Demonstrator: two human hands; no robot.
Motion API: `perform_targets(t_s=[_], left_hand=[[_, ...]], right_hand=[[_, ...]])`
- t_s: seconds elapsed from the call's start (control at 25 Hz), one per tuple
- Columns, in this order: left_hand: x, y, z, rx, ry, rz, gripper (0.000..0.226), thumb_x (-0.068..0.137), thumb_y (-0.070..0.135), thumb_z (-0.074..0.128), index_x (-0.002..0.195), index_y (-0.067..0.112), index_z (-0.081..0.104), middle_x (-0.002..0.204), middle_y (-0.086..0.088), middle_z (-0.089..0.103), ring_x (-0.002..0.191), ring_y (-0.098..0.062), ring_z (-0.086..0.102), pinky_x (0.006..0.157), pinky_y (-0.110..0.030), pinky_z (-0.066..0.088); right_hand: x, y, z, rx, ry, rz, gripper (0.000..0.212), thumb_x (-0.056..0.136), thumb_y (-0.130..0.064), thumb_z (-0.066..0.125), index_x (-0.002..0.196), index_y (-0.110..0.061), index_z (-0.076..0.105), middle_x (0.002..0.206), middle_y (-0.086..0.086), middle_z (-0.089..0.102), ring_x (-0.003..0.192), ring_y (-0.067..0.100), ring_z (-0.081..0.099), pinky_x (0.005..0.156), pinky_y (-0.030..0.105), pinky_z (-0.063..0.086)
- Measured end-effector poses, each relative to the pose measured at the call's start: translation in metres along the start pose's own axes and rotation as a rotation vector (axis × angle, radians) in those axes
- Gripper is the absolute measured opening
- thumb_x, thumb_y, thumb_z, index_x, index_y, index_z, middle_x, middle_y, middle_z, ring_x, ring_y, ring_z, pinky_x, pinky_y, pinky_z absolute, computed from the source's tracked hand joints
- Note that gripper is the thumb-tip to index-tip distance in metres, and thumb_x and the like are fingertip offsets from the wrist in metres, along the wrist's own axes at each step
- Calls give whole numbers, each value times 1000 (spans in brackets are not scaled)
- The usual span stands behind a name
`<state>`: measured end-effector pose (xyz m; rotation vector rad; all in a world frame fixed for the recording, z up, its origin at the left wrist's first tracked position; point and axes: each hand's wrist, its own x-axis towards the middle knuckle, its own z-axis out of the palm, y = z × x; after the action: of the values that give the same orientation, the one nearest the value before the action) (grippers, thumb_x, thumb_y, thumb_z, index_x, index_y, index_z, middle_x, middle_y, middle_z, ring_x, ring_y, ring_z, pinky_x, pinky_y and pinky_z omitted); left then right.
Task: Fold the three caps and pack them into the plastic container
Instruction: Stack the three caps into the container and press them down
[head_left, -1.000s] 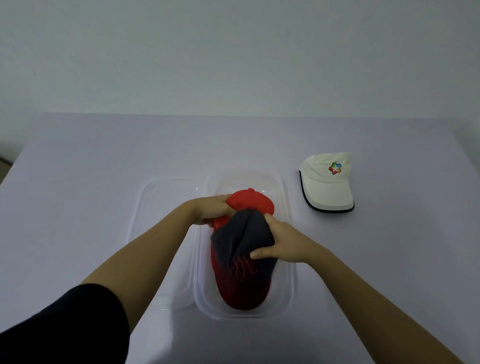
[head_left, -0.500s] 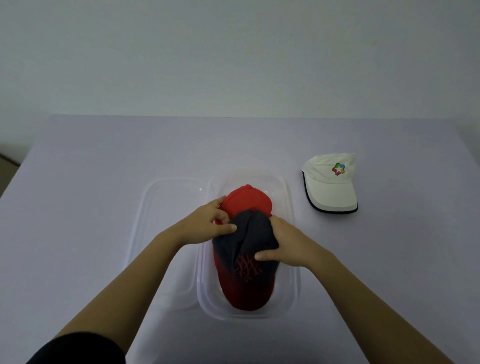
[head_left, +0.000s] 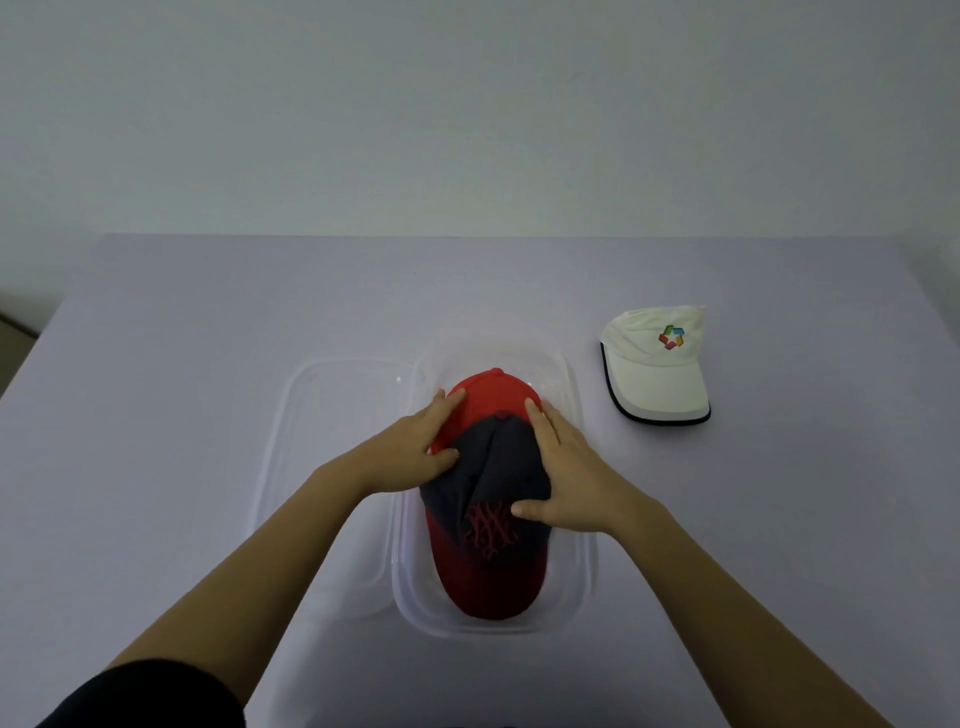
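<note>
- Presently both hands lie on the caps stacked inside the plastic container (head_left: 584, 571), a clear tub on the table (head_left: 208, 338).
- On the left hand (head_left: 410, 447) the fingers (head_left: 441, 413) are straight and close together, laid over the left side of the stack. Their tips rest on the red cap (head_left: 493, 392), and the thumb lies across the left edge of the navy cap (head_left: 498, 462). Nothing is gripped.
- On the right hand (head_left: 571, 478) the fingers (head_left: 543, 421) are likewise straight, running along the right side of the navy crown, with the tips reaching where navy meets red. The thumb points inward and touches the red embroidered logo. There is no curl and no pinch.
- Between the two sets of fingers, the navy cap sits on top of the red cap. Its dark red brim points toward the person, past the right thumb, and comes close to the container's near wall.
- Beneath it, only the red cap's crown shows, beyond the fingertips toward the container's far end.
- Well to the right of the right fingers, the white cap (head_left: 657, 364) lies on the table outside the container, its dark-edged brim facing the person.
- Left of the left fingers, under that forearm, the clear lid (head_left: 322, 441) lies flat against the container's left side. Whether it overlaps the container cannot be told.
- At the bottom edge, a black sleeve (head_left: 145, 696) covers the left upper arm.
</note>
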<state>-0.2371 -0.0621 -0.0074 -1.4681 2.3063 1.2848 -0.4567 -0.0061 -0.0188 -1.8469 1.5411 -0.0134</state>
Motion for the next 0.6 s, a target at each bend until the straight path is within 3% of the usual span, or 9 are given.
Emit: perform_targets(t_s=[0.08, 0.24, 0.32, 0.4, 0.48, 0.6], left_hand=[[1, 6, 4, -103, 9, -33, 74, 95, 21, 40, 149, 23, -10, 159, -3, -6, 146, -20, 13, 112, -27, 19], [4, 9, 7, -250, 89, -78, 72, 93, 19, 42, 151, 22, -2, 159, 3, 7, 144, -19, 19, 111, -29, 23], [5, 8, 7, -198, 98, -63, 70, 93, 20, 43, 151, 21, 4, 159, 4, 11, 143, -18, 21, 110, -28, 24], [5, 8, 8, -110, 119, -56, 68, 93, 22, 44, 151, 18, 8, 158, 2, 14, 140, -17, 26, 106, -25, 27], [5, 7, 7, -62, 135, -64, 66, 93, 25, 44, 150, 16, 13, 155, -1, 19, 134, -17, 31, 100, -22, 28], [3, 9, 10, -34, 136, -72, 63, 94, 26, 43, 149, 14, 16, 155, -4, 19, 137, -19, 29, 102, -23, 27]], right_hand=[[7, -1, -8, -79, 2, 14, 131, 65, -50, 77, 143, -21, -24, 157, 5, -19, 142, 23, -23, 116, 47, -9], [24, 6, -15, -45, -87, 110, 144, 51, -58, 81, 142, -26, -27, 158, 7, -7, 137, 24, -34, 100, 60, -27], [26, 9, -18, -88, -75, 121, 139, 48, -64, 78, 145, -29, -16, 155, 9, 12, 141, 25, -24, 98, 64, -25], [23, 12, -21, -179, -22, 113, 129, 48, -71, 73, 146, -29, 1, 145, 7, 27, 141, 26, -3, 102, 68, -19], [20, 11, -21, -254, 12, 108, 121, 50, -77, 67, 145, -30, 9, 138, 4, 33, 137, 26, 10, 104, 69, -13], [18, 10, -19, -294, -5, 104, 122, 53, -79, 64, 147, -29, 4, 140, 7, 27, 137, 28, 9, 104, 67, -12]])
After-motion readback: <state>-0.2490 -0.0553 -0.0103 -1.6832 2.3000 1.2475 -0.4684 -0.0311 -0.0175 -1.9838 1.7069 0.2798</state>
